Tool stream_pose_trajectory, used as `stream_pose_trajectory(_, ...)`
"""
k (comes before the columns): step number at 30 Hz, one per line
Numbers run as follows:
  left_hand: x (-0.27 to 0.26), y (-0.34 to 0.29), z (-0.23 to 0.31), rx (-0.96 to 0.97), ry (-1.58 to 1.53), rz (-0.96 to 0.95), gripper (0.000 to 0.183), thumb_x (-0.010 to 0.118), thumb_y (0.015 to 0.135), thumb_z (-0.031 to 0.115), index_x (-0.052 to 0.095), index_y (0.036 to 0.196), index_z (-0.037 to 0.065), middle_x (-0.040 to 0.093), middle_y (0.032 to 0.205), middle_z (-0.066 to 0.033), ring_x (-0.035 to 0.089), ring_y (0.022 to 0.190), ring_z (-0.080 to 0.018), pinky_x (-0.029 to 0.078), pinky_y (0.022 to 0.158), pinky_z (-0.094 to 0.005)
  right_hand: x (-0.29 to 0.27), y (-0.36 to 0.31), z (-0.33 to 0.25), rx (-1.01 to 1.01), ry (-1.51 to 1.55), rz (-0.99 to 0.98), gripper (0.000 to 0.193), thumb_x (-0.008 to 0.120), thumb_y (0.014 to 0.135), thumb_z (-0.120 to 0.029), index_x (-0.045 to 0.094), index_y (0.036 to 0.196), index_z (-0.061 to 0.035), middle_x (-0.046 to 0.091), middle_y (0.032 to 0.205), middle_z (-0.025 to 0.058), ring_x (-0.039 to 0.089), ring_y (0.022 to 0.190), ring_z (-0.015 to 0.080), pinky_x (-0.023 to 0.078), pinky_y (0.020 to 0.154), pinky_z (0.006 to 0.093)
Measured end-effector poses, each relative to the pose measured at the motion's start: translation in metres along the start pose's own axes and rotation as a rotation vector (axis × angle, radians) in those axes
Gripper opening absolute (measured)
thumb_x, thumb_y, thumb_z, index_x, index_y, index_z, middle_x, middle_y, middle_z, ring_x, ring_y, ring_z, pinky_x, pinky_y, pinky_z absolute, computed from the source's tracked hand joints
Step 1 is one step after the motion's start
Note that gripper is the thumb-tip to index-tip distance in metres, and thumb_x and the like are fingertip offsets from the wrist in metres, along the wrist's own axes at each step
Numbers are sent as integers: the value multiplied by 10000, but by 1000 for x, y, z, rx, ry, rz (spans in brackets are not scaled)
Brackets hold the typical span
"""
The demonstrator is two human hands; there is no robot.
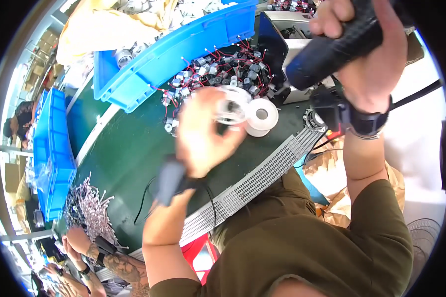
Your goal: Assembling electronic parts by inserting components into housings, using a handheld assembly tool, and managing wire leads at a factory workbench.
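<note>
My left hand (200,133), smeared by motion, is over the green table with its fingers round a white round plastic part (233,101) that has an open middle. Right beside that part stands a white spool-like piece (262,118) with a round hole on top. At the upper right my right hand (371,74) is closed round a thick black cylindrical power tool (327,54), raised and tilted, its end toward the table. Past my left hand lies a heap of small motors (233,72) with red wires.
A blue bin (178,54) of white parts stands at the back, another blue bin (54,153) at the left. Thin leads (91,203) are piled near a co-worker's tattooed arm (116,262). A perforated strip (252,185) edges the green table (129,148). Black cables hang nearby.
</note>
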State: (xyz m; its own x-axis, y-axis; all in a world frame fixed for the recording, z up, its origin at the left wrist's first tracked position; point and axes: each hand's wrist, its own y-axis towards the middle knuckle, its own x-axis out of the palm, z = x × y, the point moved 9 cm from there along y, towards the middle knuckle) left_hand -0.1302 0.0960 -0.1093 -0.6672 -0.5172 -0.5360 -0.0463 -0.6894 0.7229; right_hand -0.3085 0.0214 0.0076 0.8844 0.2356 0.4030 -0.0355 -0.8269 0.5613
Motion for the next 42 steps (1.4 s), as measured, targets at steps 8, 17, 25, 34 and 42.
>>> stream_pose_trajectory(8,-177,-115,-179,-620,567,0,468,731,728,215,542,1101,4,610,1001,-196,602,886,-345,474,801,-385,-8,7,51,135,-148,-469,170,556,878,-145,527,904,21,572,818,88,546,709,159,440,660,271)
stream_pose_trajectory(17,-58,-46,-128,-514,448,-175,165,674,793,188,661,855,35,645,772,-164,629,688,-281,496,642,-356,1,26,71,111,-181,-307,227,639,823,-82,522,999,2,585,746,54,563,622,110,452,578,231)
stream_pose_trajectory(25,-48,-58,-165,-737,33,-160,217,674,816,173,615,882,-25,656,727,-94,620,672,-131,481,609,-281,-24,10,56,-178,-333,-63,538,660,806,-105,380,1245,29,525,1079,134,512,1004,157,428,845,269)
stream_pose_trajectory(34,-76,-23,-133,-534,98,30,197,669,832,123,580,954,-4,638,790,-57,558,645,-97,453,593,-244,0,-40,74,5,-397,-448,260,618,816,-3,563,1070,6,548,1106,92,550,991,144,483,823,285)
stream_pose_trajectory(42,-37,26,50,270,373,42,311,788,648,143,590,857,24,585,809,-94,587,705,-255,492,649,-344,39,-101,121,525,203,-602,312,599,855,-32,512,1152,9,551,1074,94,571,960,142,488,771,251)
